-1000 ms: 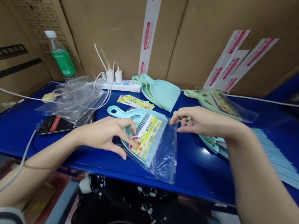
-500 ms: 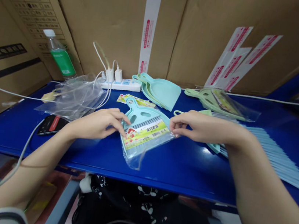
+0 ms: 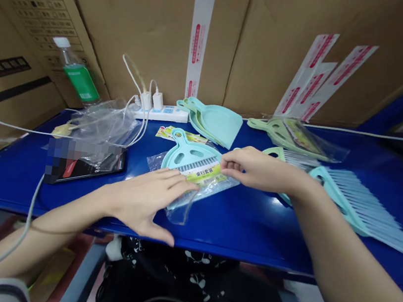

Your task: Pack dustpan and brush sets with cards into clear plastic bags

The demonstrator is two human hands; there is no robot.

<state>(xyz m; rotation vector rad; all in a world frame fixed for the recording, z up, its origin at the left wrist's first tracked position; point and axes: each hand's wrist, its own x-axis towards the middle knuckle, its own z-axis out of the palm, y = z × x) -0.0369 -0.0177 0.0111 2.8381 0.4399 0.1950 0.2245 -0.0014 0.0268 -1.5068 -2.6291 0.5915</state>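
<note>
At the centre of the frame, a pale blue dustpan [image 3: 193, 154] with a yellow label [image 3: 201, 174] lies in a clear bag [image 3: 179, 216] on the blue surface [image 3: 235, 231]. From where I stand, the left hand's [image 3: 146, 196] grip is spread, thumb wide of the fingers, which reach over the bag's left part. The right hand [image 3: 254, 166] curls at the label's right end; I cannot tell whether its grip pinches the bag. Stacked dustpans [image 3: 224, 122] sit upper centre, a brush [image 3: 347, 204] right, a phone [image 3: 96, 168] left.

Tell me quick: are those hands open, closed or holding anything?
Left hand: open, partly over the bagged dustpan set.
Right hand: curled at the set's edge; grip unclear.
</note>
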